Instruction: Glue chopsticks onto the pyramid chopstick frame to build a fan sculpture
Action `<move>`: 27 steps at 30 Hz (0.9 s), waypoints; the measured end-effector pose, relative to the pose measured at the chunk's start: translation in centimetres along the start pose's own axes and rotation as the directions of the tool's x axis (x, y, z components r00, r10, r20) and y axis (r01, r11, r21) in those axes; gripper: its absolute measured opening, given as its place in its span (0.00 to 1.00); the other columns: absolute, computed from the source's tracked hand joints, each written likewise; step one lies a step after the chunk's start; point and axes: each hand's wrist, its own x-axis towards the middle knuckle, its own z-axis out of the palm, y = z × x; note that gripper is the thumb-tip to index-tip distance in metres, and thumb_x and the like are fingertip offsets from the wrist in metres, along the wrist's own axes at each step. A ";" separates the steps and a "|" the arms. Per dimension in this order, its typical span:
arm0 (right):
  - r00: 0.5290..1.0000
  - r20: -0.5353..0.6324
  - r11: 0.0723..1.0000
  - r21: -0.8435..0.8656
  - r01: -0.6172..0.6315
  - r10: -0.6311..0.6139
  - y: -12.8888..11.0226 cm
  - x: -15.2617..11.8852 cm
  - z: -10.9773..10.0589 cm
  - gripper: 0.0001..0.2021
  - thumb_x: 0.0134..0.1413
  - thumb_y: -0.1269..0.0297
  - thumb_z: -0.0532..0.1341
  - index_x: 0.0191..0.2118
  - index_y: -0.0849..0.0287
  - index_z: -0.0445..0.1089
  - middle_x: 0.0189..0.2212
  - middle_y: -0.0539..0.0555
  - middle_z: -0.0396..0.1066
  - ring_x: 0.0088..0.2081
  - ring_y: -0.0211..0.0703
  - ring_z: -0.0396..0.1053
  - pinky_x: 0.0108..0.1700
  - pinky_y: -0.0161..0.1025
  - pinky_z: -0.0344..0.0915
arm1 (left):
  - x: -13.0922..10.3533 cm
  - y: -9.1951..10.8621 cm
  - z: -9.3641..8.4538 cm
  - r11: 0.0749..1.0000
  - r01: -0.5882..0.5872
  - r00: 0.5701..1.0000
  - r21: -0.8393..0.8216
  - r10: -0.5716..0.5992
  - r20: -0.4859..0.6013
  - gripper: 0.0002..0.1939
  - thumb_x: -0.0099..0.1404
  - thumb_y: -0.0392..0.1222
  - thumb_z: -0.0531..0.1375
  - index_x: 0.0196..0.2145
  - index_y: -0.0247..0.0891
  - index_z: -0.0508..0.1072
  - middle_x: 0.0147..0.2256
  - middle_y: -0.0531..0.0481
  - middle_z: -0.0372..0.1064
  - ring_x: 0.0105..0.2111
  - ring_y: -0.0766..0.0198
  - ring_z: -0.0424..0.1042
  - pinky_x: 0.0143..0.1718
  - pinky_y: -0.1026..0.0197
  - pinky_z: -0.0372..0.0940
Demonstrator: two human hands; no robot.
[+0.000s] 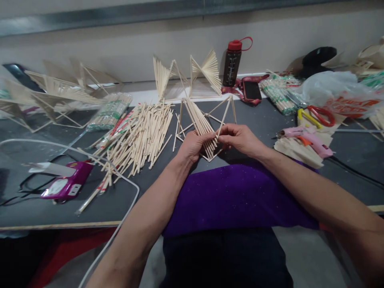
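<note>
A frame of pale wooden chopsticks stands on the dark table in front of me, a row of sticks fanned across it. My left hand is closed on the near side of that row, its thumb lying across the sticks. From the right, my right hand pinches at the row's edge beside the left thumb. Whether it holds a single loose stick or the frame itself is hard to see. Left of the frame lies a heap of loose chopsticks.
Finished stick structures stand by the wall near a red-capped bottle and a phone. At right are a pink glue gun, scissors and a plastic bag. A purple device and white cable lie left.
</note>
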 end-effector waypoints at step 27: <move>1.000 -0.012 0.999 -0.035 0.008 -0.009 0.1 0.0 0.0 0.04 0.51 0.64 0.62 0.32 0.57 0.70 0.22 0.47 0.68 0.23 0.34 0.67 0.24 0.33 0.60 | 0.1 0.1 -0.1 0.999 0.002 1.000 0.040 -0.002 0.004 0.10 0.44 0.37 0.70 0.24 0.31 0.75 0.22 0.48 0.72 0.21 0.66 0.70 0.26 0.63 0.66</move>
